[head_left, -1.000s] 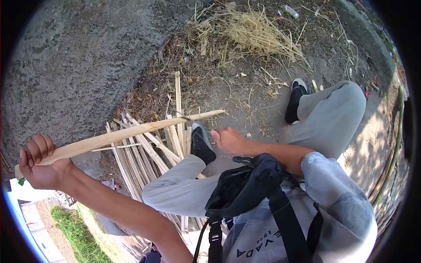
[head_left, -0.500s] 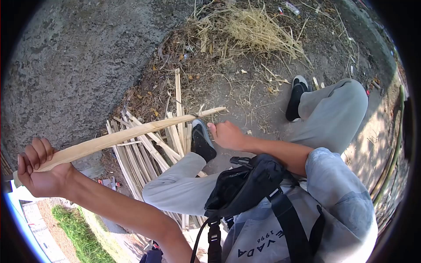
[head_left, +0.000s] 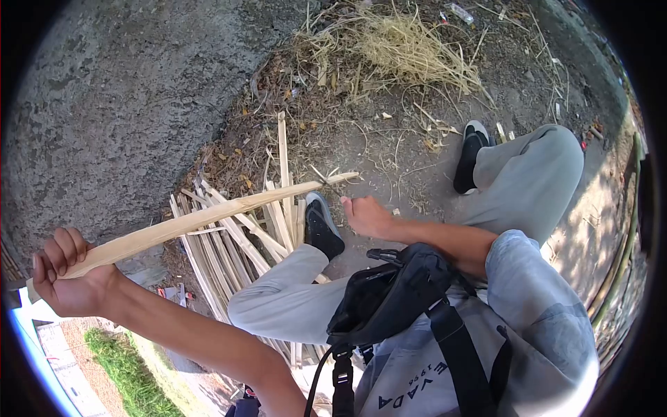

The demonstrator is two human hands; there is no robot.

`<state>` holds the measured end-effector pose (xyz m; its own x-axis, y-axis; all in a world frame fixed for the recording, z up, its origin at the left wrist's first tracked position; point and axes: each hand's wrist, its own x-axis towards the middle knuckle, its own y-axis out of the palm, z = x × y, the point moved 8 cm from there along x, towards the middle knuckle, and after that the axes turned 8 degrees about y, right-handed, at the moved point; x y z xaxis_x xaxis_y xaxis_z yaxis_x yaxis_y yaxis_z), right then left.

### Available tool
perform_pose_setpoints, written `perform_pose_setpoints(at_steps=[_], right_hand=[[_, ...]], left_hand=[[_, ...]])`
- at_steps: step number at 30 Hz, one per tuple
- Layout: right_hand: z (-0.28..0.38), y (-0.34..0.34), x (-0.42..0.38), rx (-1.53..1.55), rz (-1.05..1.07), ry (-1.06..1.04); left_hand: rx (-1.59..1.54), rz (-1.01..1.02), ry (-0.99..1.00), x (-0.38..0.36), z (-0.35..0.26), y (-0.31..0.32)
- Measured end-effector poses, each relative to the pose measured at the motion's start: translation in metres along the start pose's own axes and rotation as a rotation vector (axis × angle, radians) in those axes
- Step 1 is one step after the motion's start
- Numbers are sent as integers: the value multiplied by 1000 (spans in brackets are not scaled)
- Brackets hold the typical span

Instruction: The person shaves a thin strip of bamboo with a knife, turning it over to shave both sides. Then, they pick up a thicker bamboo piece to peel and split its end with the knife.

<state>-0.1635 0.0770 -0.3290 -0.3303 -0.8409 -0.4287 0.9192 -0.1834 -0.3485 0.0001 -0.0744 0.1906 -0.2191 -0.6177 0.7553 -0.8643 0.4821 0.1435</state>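
Observation:
A long pale bamboo strip (head_left: 187, 222) slants up across the view to a tapered tip. My left hand (head_left: 73, 274) has its fingers wrapped round the strip's thick end at the far left. By the tip, my right hand (head_left: 368, 217) is closed, thumb uppermost, apparently on a knife whose handle is hidden. A thin dark blade (head_left: 322, 181) seems to cross the strip near its tip, with a small curl of shaving beside it. Under the strip, a pile of split bamboo strips (head_left: 215, 250) lies beside my shoe (head_left: 321, 226).
A heap of dry shavings (head_left: 410, 52) lies at the top. Rough concrete (head_left: 125, 97) covers the upper left. My other shoe (head_left: 474, 156) stands on dirt littered with scraps. Long poles (head_left: 615, 257) lie at the right. An unzipped black waist bag (head_left: 389, 292) hangs at my front.
My right hand and the dark blade have moved slightly right, towards the strip's tip. My left hand and the strip's thick end have dropped a little in view.

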Motion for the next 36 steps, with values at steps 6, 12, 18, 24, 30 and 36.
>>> perform_pose_setpoints(at_steps=[6, 12, 18, 24, 30, 36], right_hand=[[38, -4, -22, -2, -25, -133], [-13, 3, 3, -139, 5, -1], [11, 3, -17, -6, -4, -77], [-19, 1, -4, -126, 9, 16], [-30, 13, 0, -91, -3, 7], [-24, 12, 1, -38, 20, 69]], left_hand=[[36, -36, 28, 0, 2, 2], [112, -110, 25, 1, 5, 0], [35, -48, -2, 4, 5, -13], [80, -94, 26, 5, 5, -15], [75, -97, 17, 6, 10, -14], [60, -71, 1, 9, 9, -14]])
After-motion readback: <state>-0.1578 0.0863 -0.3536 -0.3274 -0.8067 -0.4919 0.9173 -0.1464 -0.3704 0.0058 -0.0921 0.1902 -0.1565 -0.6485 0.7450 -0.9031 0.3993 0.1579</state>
